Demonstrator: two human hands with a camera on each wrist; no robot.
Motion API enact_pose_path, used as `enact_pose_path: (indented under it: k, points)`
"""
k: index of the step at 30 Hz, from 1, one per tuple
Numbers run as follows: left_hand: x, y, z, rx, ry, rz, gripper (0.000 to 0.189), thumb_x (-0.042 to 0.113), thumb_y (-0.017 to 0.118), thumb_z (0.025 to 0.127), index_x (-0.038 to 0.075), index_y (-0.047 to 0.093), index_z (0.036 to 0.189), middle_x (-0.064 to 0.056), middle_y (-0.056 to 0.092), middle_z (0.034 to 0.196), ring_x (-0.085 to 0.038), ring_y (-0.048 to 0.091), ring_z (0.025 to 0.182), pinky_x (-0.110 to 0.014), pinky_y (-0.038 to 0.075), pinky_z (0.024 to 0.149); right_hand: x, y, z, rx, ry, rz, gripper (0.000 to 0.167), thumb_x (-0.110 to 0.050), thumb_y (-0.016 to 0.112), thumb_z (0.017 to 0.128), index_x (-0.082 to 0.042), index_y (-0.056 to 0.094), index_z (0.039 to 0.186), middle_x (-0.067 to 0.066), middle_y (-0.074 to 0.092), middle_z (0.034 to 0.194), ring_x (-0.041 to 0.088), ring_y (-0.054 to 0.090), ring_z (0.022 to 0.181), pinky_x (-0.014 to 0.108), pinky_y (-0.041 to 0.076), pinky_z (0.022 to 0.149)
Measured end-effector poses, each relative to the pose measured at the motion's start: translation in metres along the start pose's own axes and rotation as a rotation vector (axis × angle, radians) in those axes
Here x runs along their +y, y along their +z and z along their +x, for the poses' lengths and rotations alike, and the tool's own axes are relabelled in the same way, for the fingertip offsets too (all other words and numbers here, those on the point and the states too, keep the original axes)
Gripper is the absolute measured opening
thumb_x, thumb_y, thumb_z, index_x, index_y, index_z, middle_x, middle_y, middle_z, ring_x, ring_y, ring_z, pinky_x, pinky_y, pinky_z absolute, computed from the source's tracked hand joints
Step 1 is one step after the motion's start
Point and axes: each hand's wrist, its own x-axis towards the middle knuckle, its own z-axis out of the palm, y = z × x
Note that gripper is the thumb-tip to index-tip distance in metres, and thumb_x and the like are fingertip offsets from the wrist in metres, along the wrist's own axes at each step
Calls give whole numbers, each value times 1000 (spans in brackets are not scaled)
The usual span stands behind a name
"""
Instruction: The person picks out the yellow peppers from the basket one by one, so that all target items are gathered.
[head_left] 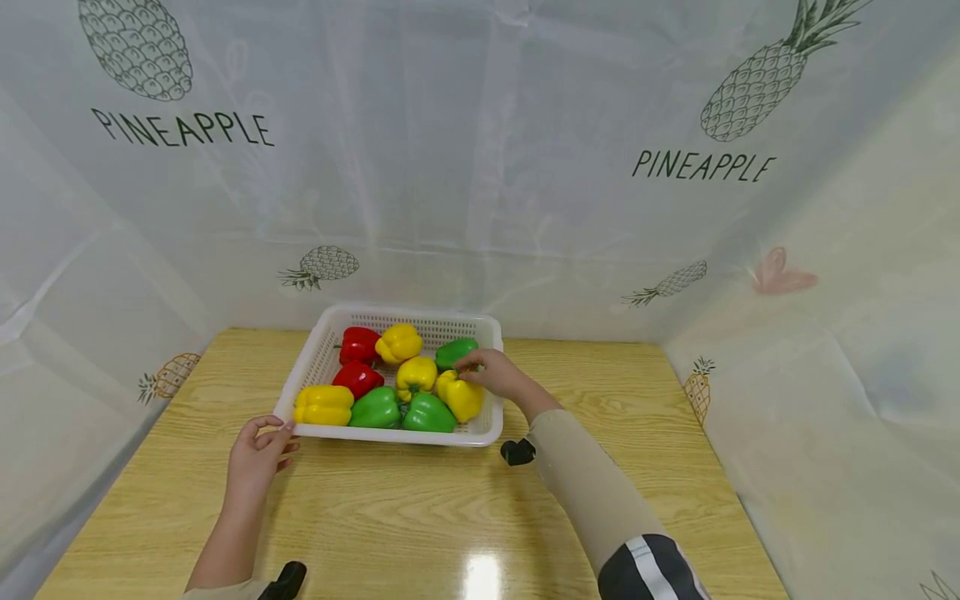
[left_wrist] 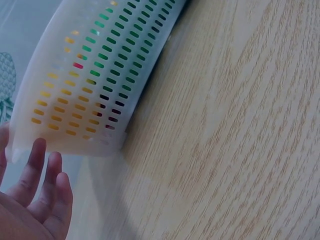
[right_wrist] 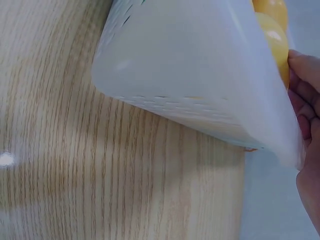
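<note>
A white plastic basket (head_left: 390, 434) with slotted sides holds several bell peppers. My left hand (head_left: 258, 454) grips its near left corner, thumb at the rim; the left wrist view shows fingers (left_wrist: 36, 157) against the outer wall. Over the right rim reaches my right hand (head_left: 495, 375), its fingertips pinching the top of a yellow bell pepper (head_left: 462, 400); part of that grip is hidden. Close beyond those fingers lies a green bell pepper (head_left: 455, 352). In the right wrist view the thumb touches the yellow pepper's side, and the other fingers are curled.
Other peppers in the basket are a red one (head_left: 358, 379), a yellow one (head_left: 324, 405) at the left and a green one (head_left: 429, 413) near the front. The basket stands at the back of a wooden table (head_left: 420, 500). Pineapple-print sheeting (head_left: 450, 167) hangs around it.
</note>
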Motion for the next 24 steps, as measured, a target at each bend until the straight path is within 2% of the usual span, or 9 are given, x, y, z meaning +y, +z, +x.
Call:
enact_pose_path:
  k: [5, 9, 13, 24]
  points:
    - [0, 0, 0, 6, 2, 7, 32, 29, 59, 99, 8, 44, 118, 15, 67, 75, -8, 66, 73, -27, 55, 65, 0, 1, 0, 18, 1, 3, 15, -7, 66, 93, -7, 71, 107, -1, 63, 95, 16, 55, 92, 34, 47, 87]
    - [-1, 1, 0, 17, 8, 12, 33, 29, 60, 99, 8, 44, 118, 9, 70, 80, -9, 66, 73, -28, 55, 65, 1, 2, -1, 38, 4, 5, 11, -6, 69, 91, -6, 73, 101, -2, 64, 91, 15, 56, 89, 33, 48, 82]
    - [0, 2, -1, 16, 6, 7, 34, 29, 60, 98, 7, 44, 119, 5, 71, 84, -11, 67, 74, -28, 55, 65, 0, 2, -3, 56, 11, 6, 11, -7, 71, 90, -6, 73, 100, -2, 65, 89, 15, 56, 89, 33, 49, 83]
    - [-1, 0, 0, 8, 13, -5, 33, 28, 60, 99, 7, 44, 117, 4, 71, 85, -11, 67, 73, -28, 55, 64, 1, 2, -4, 97, -44, -48, 4, -9, 73, 88, -8, 72, 92, -1, 63, 94, 16, 57, 93, 33, 49, 86]
